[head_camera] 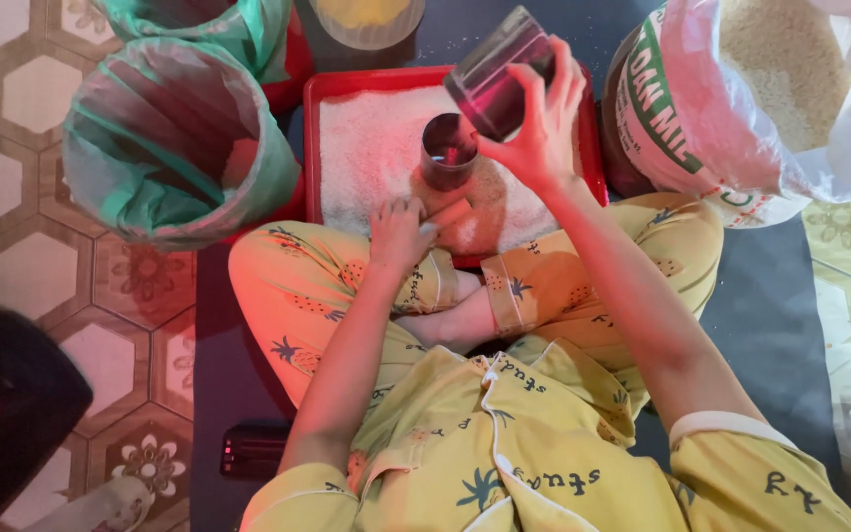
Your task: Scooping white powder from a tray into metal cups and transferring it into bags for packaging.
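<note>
Right hand (pixel 541 138) grips a clear square container (pixel 499 74), tilted, mouth down over a small metal cup (pixel 447 151) just below it; the cup stands on white grains in a red tray (pixel 319 148). Left hand (pixel 398 232) is closed on a small tool at the tray's near edge, just beside the cup; a green-lined bin (pixel 174 143) lies left of it, an open rice sack (pixel 741 108) right of the right hand.

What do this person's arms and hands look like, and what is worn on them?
Both arms are bare from the short sleeves down. The sleeves are yellow with pale cuffs and a dark palm-tree and lettering print. The left hand and right hand wear no gloves; no rings or watch show.
</note>
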